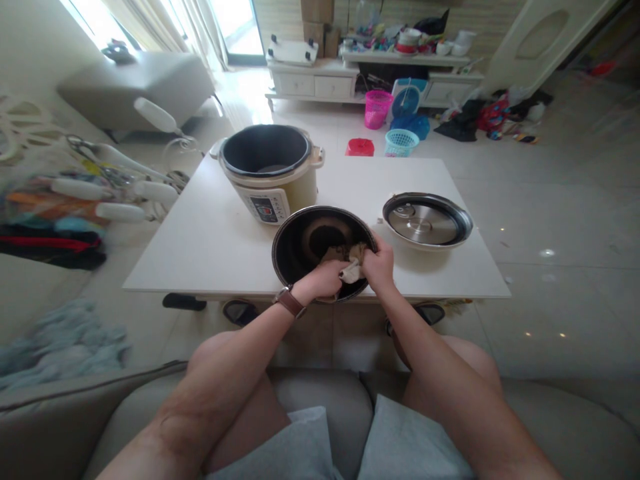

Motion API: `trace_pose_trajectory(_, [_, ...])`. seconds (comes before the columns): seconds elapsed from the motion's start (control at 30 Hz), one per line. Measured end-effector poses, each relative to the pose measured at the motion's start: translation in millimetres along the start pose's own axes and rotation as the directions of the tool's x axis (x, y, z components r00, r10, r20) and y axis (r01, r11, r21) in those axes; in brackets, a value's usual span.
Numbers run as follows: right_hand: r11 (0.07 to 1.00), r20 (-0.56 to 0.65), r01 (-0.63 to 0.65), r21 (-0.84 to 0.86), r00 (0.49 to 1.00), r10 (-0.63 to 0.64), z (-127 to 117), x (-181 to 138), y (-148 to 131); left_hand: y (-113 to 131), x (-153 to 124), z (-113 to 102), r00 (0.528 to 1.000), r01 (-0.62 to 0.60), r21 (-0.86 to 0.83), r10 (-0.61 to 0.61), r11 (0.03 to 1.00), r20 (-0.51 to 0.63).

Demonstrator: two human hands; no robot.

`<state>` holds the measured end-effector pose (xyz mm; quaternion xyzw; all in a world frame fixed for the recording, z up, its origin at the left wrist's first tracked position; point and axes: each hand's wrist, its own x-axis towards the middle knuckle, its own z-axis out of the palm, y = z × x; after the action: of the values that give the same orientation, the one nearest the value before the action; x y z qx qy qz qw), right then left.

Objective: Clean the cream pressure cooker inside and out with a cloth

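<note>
A crumpled beige cloth (349,259) is gripped by both hands inside a dark inner pot (320,250), which is tilted toward the person at the near edge of the white bench (210,247). The left hand (327,279), a watch with a brown strap (290,301) on its wrist, is clenched on the near part of the cloth at the pot's lower rim. The right hand (380,263) is closed on the cloth's right side and lies against the rim there; whether the rim itself is pinched cannot be told.

For the wiping in hand to be done well, it is judged that the pot should be steadied by one hand while the cloth is pressed flat and swept round the wall and the floor, rather than being kept bunched. As the pot overhangs the bench edge, its weight should be kept over the bench.

Behind the pot, touching or just apart from it, a cream cooker body (273,175) stands upright and open, a second dark liner showing inside. To the right, well apart from the pot, a metal lid (427,220) lies inverted.

Counted: one cloth, one pot in hand, one cooker body, one lid, two hands. On the floor beyond the bench, three small plastic baskets are seen: one pink (377,109), one red (360,147), one turquoise (401,142).
</note>
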<state>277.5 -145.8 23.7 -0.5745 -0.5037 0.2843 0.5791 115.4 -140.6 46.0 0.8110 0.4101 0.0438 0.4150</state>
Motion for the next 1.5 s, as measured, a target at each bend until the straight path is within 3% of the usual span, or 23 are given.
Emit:
trace_pose_trajectory(0.07, [1.000,-0.024,-0.013,0.001,1.000,0.013,-0.2,1.7,1.9,-1.7,-5.1,-5.3,0.992,0.101,0.186,-0.112,0.977,0.054])
trace_pose_trajectory(0.17, [1.000,-0.049,-0.024,0.005,0.998,0.024,0.2,3.4,4.4,-6.7,-11.1,-10.4,0.961,0.256,0.426,-0.277,0.868,-0.014])
trace_pose_trajectory(0.23, [1.000,-0.040,-0.019,0.002,0.999,0.019,0.6,3.5,4.4,-9.0,-12.8,-11.1,0.950,0.288,0.485,-0.308,0.825,-0.040])
trace_pose_trajectory(0.53, [0.999,0.003,-0.044,0.004,0.999,0.044,2.5,2.2,9.1,-9.3,-10.3,-8.9,0.948,0.290,0.458,-0.318,0.840,-0.016])
trace_pose_trajectory(0.77, [0.988,-0.112,-0.147,0.041,0.982,0.151,18.3,-10.0,25.4,-15.5,-6.0,-7.5,0.971,0.221,0.446,-0.240,0.867,-0.016])
trace_pose_trajectory(0.87, [0.989,-0.106,-0.142,0.050,0.983,0.147,21.3,-15.7,19.0,-15.7,-4.0,-3.3,0.988,0.136,0.368,-0.153,0.920,0.019])
trace_pose_trajectory(1.1, [0.992,-0.082,-0.109,0.059,0.990,0.114,21.6,-20.8,10.9,-7.4,2.9,4.7,0.992,0.014,0.094,-0.003,0.995,-0.123])
trace_pose_trajectory(1.2, [0.988,-0.129,-0.139,0.060,0.981,0.146,20.9,-16.8,23.1,-4.6,1.1,-1.6,0.999,0.021,0.130,-0.015,0.991,-0.048])
trace_pose_trajectory(1.27, [0.984,-0.164,-0.166,0.067,0.971,0.175,18.8,-11.5,32.2,-5.4,-2.1,-7.4,0.996,0.091,0.218,-0.094,0.972,0.006])
trace_pose_trajectory(1.37, [0.981,-0.166,-0.179,0.075,0.968,0.189,12.0,-1.3,36.9,-8.9,-7.5,-13.8,0.975,0.213,0.389,-0.223,0.896,-0.018])
trace_pose_trajectory(1.5, [0.997,-0.095,-0.072,0.019,0.993,0.073,0.7,8.6,21.0,-8.0,-13.0,-13.8,0.965,0.249,0.471,-0.256,0.846,-0.050])
